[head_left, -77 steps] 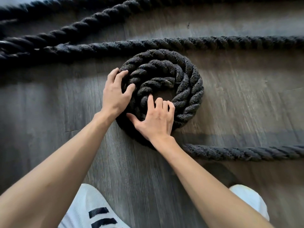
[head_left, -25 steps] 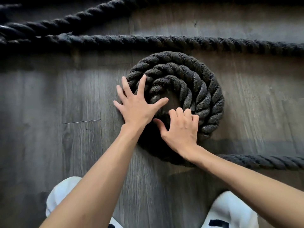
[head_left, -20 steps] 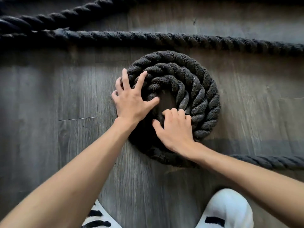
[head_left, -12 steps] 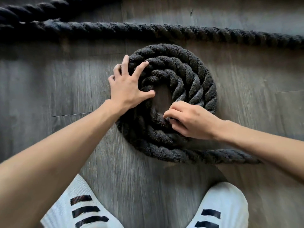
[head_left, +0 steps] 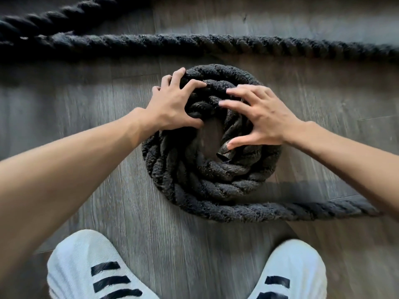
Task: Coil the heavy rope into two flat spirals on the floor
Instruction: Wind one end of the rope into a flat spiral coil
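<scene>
- Black rope (head_left: 194, 190) fibre sits under the left hand (head_left: 172, 108). Its fingers (head_left: 191, 85) are spread and bent, tips dug over the outer turns at the upper left of the spiral (head_left: 164, 169). The thumb hooks the inner edge, so the hand grips several turns between them.
- The right hand (head_left: 265, 119) spreads its fingers (head_left: 235, 104) wide and nearly straight, tips pressing the upper-right turns. Its thumb reaches down beside the rope end (head_left: 224, 155) at the inner rim; whether it touches that end cannot be told.
- The spiral lies flat on the floor (head_left: 86, 108), about three turns wound round a small patch of bare boards, with one hand on each side of its far half.
- Both hands cover the far turns, so how those turns lie beneath the palms is hidden.
- On the near side the tail (head_left: 313, 209) leaves the spiral toward the right and passes under the right forearm, where it is lost.
- Beyond the spiral and apart from it, a straight run (head_left: 216, 45) of the same rope crosses the whole view, cut off at both edges. Another strand (head_left: 64, 16) slants through the upper-left corner, blurred.
- Nearest the camera are the left shoe (head_left: 90, 270) and the right shoe (head_left: 291, 275), white with black stripes. Their toes point at the spiral and their heels are cut off by the bottom edge.
- The floor is grey wood-grain planks, slightly smeared by motion.
</scene>
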